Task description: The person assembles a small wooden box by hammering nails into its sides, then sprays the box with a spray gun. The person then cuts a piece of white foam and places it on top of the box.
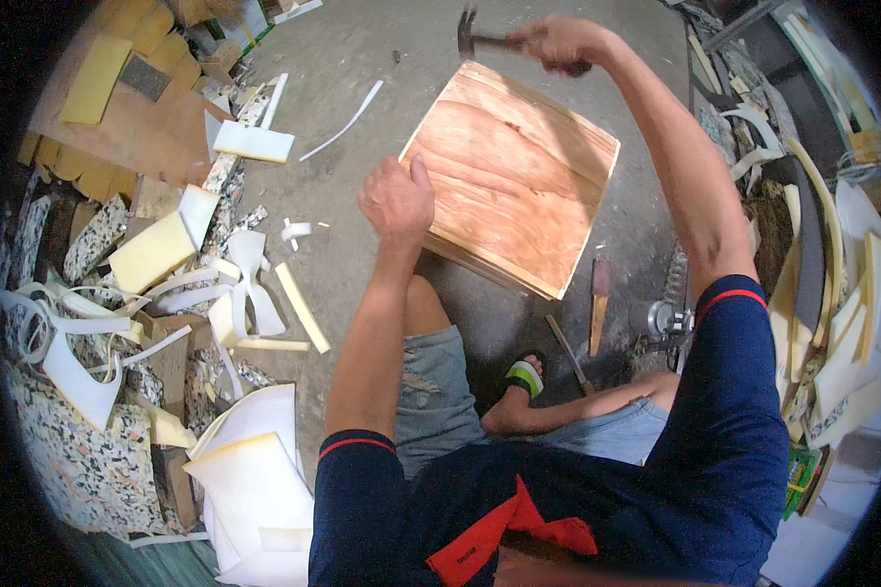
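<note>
A square wooden box [519, 171] with a pale grained top stands in front of me, turned slightly askew. My left hand [396, 199] is closed on its left edge, thumb raised near the top surface; the fingertips are partly hidden. Past the box's far edge, my right hand [563, 44] grips the handle of a claw hammer [467, 39]. The hammer is held up, its head out to the left of that hand and apart from the box. No nail can be made out on the top.
Foam offcuts [154, 252] and speckled foam blocks [88, 460] heap up on the left. More foam strips [842, 333] line the right side. By my sandalled foot [524, 377] lie a wooden-handled tool [599, 305] and a thin bar [565, 347]. A metal machine part [659, 318] stands near my right knee.
</note>
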Motion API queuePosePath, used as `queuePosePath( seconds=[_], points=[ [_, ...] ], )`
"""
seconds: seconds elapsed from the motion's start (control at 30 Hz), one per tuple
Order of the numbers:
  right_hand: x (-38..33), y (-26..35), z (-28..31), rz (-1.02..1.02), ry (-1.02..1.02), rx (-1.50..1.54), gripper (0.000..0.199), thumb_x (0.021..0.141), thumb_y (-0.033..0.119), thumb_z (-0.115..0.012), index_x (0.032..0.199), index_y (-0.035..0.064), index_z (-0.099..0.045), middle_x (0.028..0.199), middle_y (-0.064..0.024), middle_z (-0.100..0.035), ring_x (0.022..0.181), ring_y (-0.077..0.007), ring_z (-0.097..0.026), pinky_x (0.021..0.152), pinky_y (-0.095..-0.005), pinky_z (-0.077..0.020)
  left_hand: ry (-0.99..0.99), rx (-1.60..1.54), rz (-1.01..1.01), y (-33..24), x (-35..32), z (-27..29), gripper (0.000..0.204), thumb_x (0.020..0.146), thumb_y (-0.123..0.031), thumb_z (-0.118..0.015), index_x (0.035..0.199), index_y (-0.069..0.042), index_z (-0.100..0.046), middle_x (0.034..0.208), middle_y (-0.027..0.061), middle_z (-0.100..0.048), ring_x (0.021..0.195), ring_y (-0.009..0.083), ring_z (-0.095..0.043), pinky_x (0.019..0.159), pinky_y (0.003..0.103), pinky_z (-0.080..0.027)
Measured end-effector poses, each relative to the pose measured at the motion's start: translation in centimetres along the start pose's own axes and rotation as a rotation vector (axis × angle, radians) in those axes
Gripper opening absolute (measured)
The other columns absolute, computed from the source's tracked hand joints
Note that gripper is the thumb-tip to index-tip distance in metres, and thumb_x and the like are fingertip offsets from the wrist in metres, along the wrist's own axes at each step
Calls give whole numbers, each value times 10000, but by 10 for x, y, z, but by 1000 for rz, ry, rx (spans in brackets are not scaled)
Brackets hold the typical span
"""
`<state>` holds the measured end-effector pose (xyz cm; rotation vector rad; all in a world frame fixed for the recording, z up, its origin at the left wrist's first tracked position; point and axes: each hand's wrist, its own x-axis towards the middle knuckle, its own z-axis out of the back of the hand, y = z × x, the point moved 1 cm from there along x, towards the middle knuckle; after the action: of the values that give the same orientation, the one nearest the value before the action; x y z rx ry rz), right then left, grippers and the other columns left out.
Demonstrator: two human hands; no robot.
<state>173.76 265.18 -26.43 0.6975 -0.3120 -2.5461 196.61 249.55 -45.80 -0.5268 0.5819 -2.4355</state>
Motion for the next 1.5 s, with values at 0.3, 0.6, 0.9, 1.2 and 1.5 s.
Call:
queuePosePath(
  seconds=[0.3,0.6,0.9,1.2,1.5],
  points=[
    [24,-13,8,47,63,-1,501,962,193,-544,1462,215,-512,617,-24,-540,435,-120,-468,371,-293,-381,-50,22,-17,-1,-1,0,376,925,-385,-596,918,-13,-653,927,199,-692,920,375,-660,810,507,-492],
    [13,2,-7,84,-124,85,427,948,138,-497,1369,161,-566,653,-58,-550,491,-157,-503,422,-352,-441,-65,-6,-21,4,-2,-5,403,937,-392,-577,984,-1,-666,968,213,-697,951,398,-656,860,510,-486],
    [-117,-94,5,-70,-352,405,491,985,194,-500,1476,200,-485,715,-60,-583,508,-131,-528,431,-309,-452,32,-5,15,1,-3,2,450,958,-415,-537,987,16,-662,934,258,-687,918,442,-657,797,544,-492],
    [-232,-186,-100,-335,-521,741,544,990,165,-535,1520,158,-413,720,-23,-578,465,-96,-513,385,-263,-408,24,10,-38,-10,-5,8,472,965,-423,-512,979,32,-638,989,279,-674,936,457,-641,816,548,-475],
    [-239,-200,-90,-297,-559,597,515,983,170,-524,1493,220,-470,647,-31,-552,457,-108,-505,395,-279,-416,18,49,-37,-8,-4,5,488,967,-429,-503,1000,38,-642,1006,279,-673,951,453,-639,820,541,-476]
  ],
)
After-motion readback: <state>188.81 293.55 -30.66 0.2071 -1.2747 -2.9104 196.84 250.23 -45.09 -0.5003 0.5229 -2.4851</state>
